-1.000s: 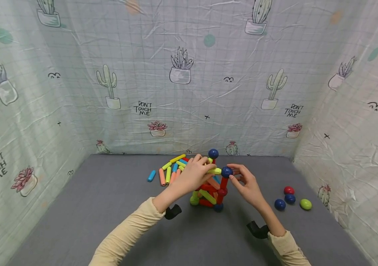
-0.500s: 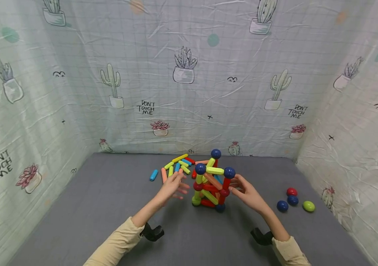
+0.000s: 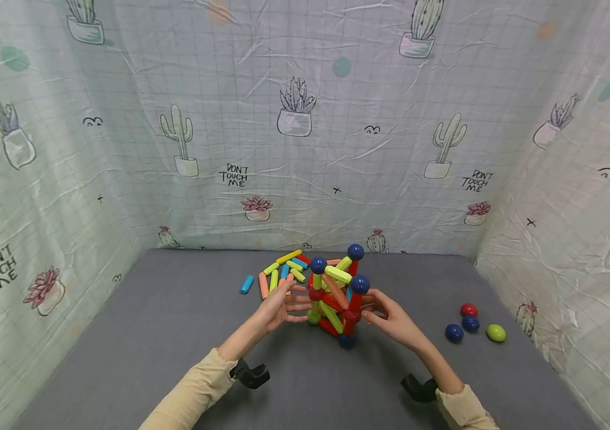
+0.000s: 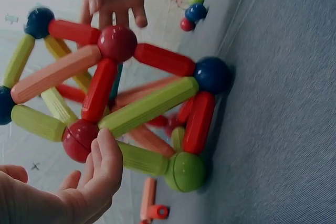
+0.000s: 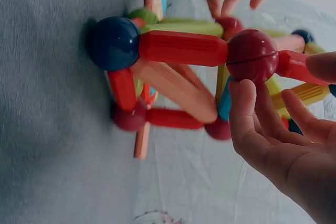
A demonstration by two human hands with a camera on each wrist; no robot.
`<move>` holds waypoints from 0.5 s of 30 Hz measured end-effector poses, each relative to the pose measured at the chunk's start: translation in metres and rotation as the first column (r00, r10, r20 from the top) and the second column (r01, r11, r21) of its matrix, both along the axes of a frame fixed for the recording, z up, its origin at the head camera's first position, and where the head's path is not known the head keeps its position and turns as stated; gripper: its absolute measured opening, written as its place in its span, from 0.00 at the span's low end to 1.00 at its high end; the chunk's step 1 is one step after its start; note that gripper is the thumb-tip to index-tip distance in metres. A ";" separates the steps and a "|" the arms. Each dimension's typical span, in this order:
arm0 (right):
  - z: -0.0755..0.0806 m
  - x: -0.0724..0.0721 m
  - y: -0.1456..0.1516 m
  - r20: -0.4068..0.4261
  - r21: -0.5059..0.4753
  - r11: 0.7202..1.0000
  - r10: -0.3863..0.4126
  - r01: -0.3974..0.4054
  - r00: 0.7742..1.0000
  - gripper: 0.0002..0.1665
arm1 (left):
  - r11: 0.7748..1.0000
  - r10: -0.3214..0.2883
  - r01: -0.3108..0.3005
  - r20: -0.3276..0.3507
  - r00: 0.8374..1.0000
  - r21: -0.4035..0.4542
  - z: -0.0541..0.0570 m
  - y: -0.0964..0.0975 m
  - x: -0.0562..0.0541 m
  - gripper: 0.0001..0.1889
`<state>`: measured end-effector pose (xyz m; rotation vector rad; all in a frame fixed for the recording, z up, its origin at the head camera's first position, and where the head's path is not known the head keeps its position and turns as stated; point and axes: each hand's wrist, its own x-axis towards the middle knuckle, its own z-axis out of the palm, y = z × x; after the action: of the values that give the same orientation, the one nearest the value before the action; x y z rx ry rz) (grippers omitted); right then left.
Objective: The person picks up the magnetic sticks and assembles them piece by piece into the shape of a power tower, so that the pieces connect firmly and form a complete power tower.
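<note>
A two-level tower of coloured rods and balls (image 3: pixel 336 291) stands upright on the grey table, blue balls at its top corners. My left hand (image 3: pixel 275 307) is at its left side, fingers extended. In the left wrist view the fingertips touch the mid-level red ball (image 4: pixel 80 141) and the end of a lime diagonal rod (image 4: pixel 152 106). On the right side, my right hand (image 3: pixel 396 319) has loosely bent fingers against the tower. In the right wrist view a fingertip meets another mid-level red ball (image 5: pixel 252 56), while the thumb lies near the upper red rod (image 5: pixel 296 66).
Loose rods (image 3: pixel 274 279) in lime, orange, blue, yellow and red lie behind and left of the tower. To the right sit a red ball (image 3: pixel 468 309), two blue balls (image 3: pixel 454 333) and a lime ball (image 3: pixel 496 332). A patterned curtain (image 3: pixel 337 155) hangs around the table.
My left hand has left the top lime rod and come down to the tower's left side. My right hand has lowered from the top blue ball. The tower has turned slightly.
</note>
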<state>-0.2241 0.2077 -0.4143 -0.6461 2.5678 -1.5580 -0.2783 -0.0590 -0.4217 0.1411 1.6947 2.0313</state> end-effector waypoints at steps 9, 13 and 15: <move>0.001 0.011 -0.022 -0.004 -0.043 0.997 0.071 -0.072 0.997 0.24 | 1.000 0.010 -0.011 0.057 0.998 0.012 -0.006 0.010 -0.034 0.29; 0.001 0.015 -0.033 -0.010 -0.068 0.991 0.112 -0.112 0.994 0.25 | 0.999 -0.027 0.024 0.077 0.997 0.039 -0.009 0.019 -0.048 0.30; 0.000 0.016 -0.039 -0.004 -0.085 0.989 0.123 -0.123 0.992 0.25 | 0.998 -0.039 0.034 0.086 0.996 0.057 -0.011 0.024 -0.054 0.30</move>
<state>-0.2077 0.1690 -0.4145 -0.7948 2.4203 -1.6344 -0.3319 -0.0350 -0.4324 0.1001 1.5722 2.0285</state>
